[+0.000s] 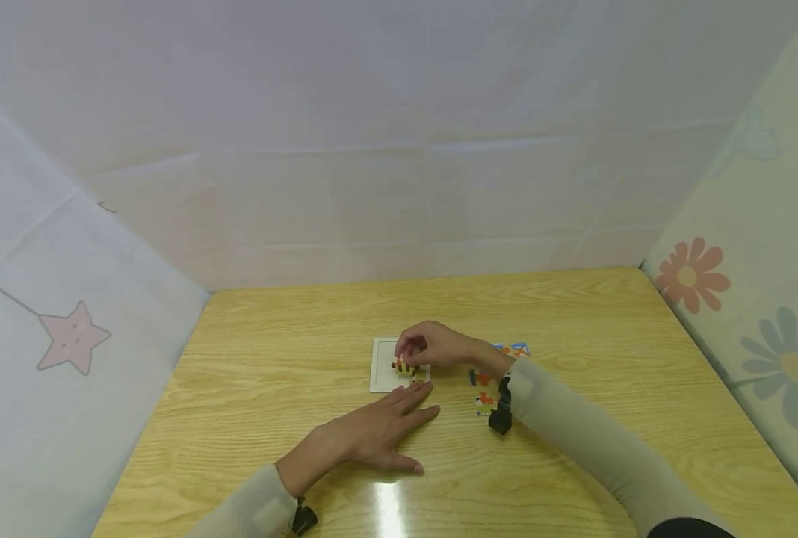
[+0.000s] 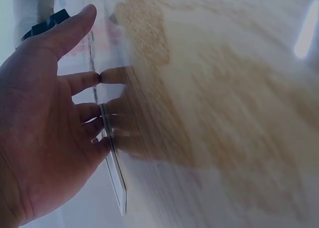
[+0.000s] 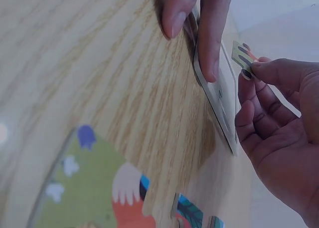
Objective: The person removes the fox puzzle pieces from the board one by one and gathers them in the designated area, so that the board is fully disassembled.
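My right hand [image 1: 435, 345] pinches a jigsaw puzzle piece [image 3: 243, 58] between thumb and fingertips, over a white puzzle tray [image 1: 380, 366]. The piece is green with dark stripes and a bit of red, and it is tilted in the right wrist view. My left hand [image 1: 385, 430] lies spread at the tray's near edge, its fingertips on the rim and the thumb stretched out toward me. In the left wrist view, those fingers meet the tray's thin edge [image 2: 117, 180]. Part of the tray is hidden under the right hand.
Several loose puzzle pieces [image 1: 484, 401] lie on the wooden table [image 1: 271, 351] right of the tray, some hidden behind the right forearm. A large green piece [image 3: 94, 178] shows close up in the right wrist view. Pale cloth walls [image 1: 345, 202] enclose the table's back and sides.
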`<state>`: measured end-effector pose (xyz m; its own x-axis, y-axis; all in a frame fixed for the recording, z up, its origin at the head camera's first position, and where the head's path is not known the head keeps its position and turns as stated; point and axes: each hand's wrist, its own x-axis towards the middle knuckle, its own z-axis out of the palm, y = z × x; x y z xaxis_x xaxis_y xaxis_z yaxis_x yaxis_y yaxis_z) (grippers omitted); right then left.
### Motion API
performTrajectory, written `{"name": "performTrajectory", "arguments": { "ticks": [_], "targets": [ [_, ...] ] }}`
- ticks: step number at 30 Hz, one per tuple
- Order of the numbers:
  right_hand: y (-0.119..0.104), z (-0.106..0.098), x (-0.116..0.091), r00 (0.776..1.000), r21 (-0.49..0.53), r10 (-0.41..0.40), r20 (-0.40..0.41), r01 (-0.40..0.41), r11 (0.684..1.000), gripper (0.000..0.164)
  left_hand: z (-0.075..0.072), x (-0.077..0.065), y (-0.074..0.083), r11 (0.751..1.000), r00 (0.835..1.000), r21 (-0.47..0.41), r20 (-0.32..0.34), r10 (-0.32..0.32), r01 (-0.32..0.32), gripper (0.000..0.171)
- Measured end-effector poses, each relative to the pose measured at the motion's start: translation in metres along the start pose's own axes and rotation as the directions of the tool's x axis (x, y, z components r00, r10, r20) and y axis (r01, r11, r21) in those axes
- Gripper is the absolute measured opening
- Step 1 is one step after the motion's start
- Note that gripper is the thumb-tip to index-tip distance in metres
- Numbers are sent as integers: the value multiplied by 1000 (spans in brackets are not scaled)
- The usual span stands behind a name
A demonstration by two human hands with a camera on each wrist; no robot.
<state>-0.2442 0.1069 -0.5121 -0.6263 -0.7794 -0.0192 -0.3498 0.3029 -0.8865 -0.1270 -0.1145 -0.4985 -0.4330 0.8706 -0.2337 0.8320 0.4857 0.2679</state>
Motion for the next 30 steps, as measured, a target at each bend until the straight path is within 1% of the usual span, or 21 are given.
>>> {"name": "performTrajectory", "arguments": {
  "ticks": [10, 20, 27, 30],
  "targets": [
    [-3, -8, -17, 1000, 3, 15, -25, -15, 1000, 19, 2, 2, -1, 1000, 1000, -29, -3, -6, 6, 90],
    [-2, -15, -39, 998, 52, 56, -32, -54, 997, 19, 1, 3, 2, 1000, 1000, -14, -1, -18, 18, 91],
    [-1, -20, -53, 998, 29, 55, -34, -54, 998, 19, 1, 3, 2, 1000, 1000, -16, -1, -23, 23, 91],
    [1, -22, -59, 997, 26, 67, -32, -66, 997, 20, 1, 3, 3, 1000, 1000, -16, 2, -24, 24, 91]
  ]
}}
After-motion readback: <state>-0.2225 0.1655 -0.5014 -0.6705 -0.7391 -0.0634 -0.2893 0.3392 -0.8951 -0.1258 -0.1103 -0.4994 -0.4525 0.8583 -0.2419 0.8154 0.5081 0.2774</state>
